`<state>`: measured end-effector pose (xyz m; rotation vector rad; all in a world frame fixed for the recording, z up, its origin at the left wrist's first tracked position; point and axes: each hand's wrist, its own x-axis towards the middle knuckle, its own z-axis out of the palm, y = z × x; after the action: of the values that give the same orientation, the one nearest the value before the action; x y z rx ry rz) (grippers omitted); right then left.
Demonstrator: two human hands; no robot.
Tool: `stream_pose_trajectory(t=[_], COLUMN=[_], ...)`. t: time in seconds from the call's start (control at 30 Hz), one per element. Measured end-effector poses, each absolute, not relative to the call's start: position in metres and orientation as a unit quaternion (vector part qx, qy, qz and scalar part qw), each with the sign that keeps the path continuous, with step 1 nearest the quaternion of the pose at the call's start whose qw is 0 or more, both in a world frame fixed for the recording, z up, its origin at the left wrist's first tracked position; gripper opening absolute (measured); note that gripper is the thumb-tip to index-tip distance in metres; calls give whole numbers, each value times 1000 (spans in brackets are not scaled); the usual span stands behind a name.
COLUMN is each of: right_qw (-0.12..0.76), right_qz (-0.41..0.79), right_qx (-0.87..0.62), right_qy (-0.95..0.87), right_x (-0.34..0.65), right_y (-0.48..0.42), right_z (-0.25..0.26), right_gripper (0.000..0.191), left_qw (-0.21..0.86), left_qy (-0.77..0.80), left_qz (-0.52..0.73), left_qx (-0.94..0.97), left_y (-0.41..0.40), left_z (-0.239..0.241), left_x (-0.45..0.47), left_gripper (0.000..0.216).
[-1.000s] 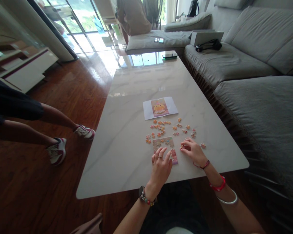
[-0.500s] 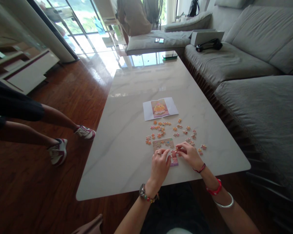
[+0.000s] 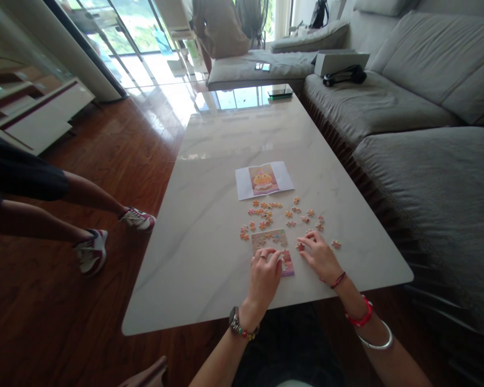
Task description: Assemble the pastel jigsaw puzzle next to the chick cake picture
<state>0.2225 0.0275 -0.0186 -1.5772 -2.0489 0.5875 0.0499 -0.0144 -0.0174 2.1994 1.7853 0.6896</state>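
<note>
A partly assembled jigsaw section (image 3: 269, 238) lies on the marble table (image 3: 210, 226) near its front edge. My left hand (image 3: 266, 274) rests on the section's near edge, fingers bent and close together, pressing it down. My right hand (image 3: 320, 255) lies just right of it with fingers stretched out flat, fingertips beside a loose piece (image 3: 300, 246). Several loose orange and pink pieces (image 3: 284, 212) are scattered beyond the section. A printed reference picture (image 3: 264, 179) lies further back.
A grey sofa (image 3: 427, 161) runs along the table's right side, with a box (image 3: 339, 60) on it. A phone (image 3: 280, 92) sits at the table's far end. Another person's legs and sneakers (image 3: 92, 250) stand on the wooden floor to the left.
My right hand came in to the section's right edge, then drew back a little and flattened. My left hand's fingers went from spread flat to bent on the section.
</note>
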Motion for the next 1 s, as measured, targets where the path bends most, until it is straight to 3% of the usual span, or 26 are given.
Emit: stream_pose_trajectory(t=[0.63,0.9,1.0], right_qw=[175,171,147], right_qz=[283,272,237], right_qx=[-574,-587,-595], right_qy=[-749,-743,-754], right_x=[189,188,184], right_y=[25,24,20], right_z=[-15,-13,-13], right_gripper=[3,4,12], left_qw=[39,28,29], left_qy=[548,545,543], left_qz=[207,210,217], left_qx=[810,811,811], left_y=[-35,-35,-35], left_z=[-35,-37,-37], left_x=[62,62,62], left_gripper=[24,26,26])
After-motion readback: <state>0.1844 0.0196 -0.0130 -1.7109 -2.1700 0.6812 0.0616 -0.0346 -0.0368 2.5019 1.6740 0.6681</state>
